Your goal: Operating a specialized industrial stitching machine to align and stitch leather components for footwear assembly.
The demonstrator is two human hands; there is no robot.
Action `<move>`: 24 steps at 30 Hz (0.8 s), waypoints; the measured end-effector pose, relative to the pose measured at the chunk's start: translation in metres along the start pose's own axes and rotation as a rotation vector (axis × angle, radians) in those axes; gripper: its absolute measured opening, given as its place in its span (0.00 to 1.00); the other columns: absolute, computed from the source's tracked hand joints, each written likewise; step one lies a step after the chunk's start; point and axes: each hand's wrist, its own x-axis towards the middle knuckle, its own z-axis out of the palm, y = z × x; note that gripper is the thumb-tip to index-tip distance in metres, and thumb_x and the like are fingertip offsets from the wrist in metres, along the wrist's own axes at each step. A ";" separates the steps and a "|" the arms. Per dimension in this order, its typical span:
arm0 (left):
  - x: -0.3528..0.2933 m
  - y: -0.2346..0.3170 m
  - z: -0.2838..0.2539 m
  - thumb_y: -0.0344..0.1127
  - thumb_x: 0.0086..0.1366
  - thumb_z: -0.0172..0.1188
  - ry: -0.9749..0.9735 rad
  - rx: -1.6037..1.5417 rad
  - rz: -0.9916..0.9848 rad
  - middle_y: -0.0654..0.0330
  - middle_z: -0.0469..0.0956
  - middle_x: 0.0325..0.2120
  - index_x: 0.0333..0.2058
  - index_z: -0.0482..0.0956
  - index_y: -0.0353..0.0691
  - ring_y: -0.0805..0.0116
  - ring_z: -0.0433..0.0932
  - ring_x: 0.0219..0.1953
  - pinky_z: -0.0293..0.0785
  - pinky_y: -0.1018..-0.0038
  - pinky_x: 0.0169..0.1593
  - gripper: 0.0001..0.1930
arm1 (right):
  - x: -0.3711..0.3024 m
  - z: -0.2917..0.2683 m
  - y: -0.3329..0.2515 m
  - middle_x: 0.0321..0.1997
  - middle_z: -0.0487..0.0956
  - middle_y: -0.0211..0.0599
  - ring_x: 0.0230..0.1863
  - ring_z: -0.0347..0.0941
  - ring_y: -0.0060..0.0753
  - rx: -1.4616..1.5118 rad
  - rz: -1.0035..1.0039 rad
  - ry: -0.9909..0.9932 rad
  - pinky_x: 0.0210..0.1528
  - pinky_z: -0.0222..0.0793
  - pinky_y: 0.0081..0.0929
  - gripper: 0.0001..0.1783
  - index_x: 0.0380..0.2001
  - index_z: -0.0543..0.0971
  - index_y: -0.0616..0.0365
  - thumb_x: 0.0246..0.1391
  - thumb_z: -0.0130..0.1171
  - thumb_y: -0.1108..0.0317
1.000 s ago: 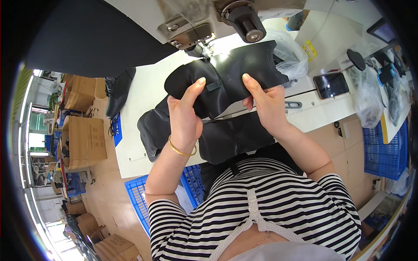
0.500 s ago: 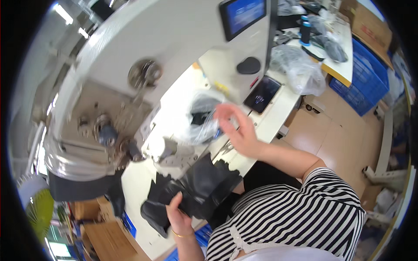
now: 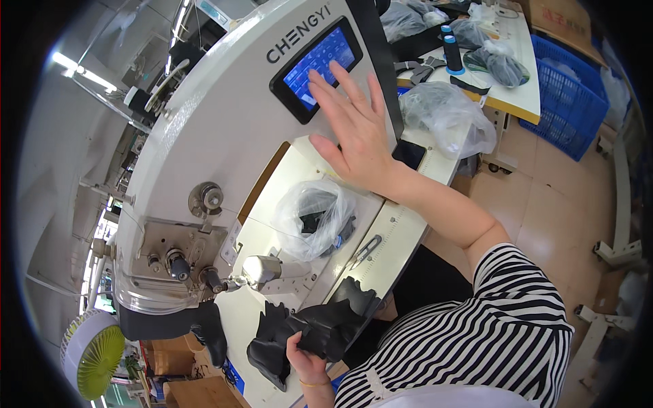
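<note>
Overhead, the big white sewing machine (image 3: pixel 224 136) fills most of my view, its touch screen (image 3: pixel 316 64) tilted toward me so I can reach it from my seat. My right hand (image 3: pixel 357 129) is up at that screen, fingers spread wide, holding nothing. Below, on the desk (image 3: pixel 381 238), my left hand (image 3: pixel 303 357) has its grip closed on the black leather piece (image 3: pixel 313 330), pinning it near the edge, close to the needle arm.

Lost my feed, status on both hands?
Left hand gripping black leather piece. Right hand open at touchscreen. Plastic bag lies between.
</note>
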 end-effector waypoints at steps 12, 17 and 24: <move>0.008 -0.004 -0.026 0.23 0.52 0.51 0.046 0.281 0.114 0.57 0.79 0.31 0.33 0.76 0.33 0.60 0.79 0.36 0.76 0.65 0.45 0.09 | -0.008 -0.006 0.042 0.60 0.68 0.46 0.66 0.54 0.49 0.022 0.108 0.106 0.66 0.36 0.55 0.29 0.56 0.64 0.65 0.54 0.52 0.62; 0.014 -0.006 -0.037 0.23 0.54 0.52 0.044 0.235 0.032 0.57 0.79 0.32 0.35 0.75 0.34 0.60 0.79 0.37 0.75 0.66 0.47 0.09 | -0.008 -0.004 0.045 0.59 0.68 0.46 0.66 0.54 0.49 0.001 0.118 0.112 0.65 0.37 0.56 0.30 0.56 0.63 0.65 0.53 0.54 0.62; 0.009 -0.011 -0.015 0.19 0.55 0.57 0.026 0.295 0.110 0.54 0.75 0.42 0.47 0.70 0.33 0.58 0.76 0.44 0.73 0.63 0.51 0.19 | -0.008 -0.006 0.045 0.62 0.65 0.46 0.66 0.54 0.51 0.017 0.085 0.087 0.65 0.37 0.55 0.29 0.57 0.63 0.66 0.53 0.51 0.65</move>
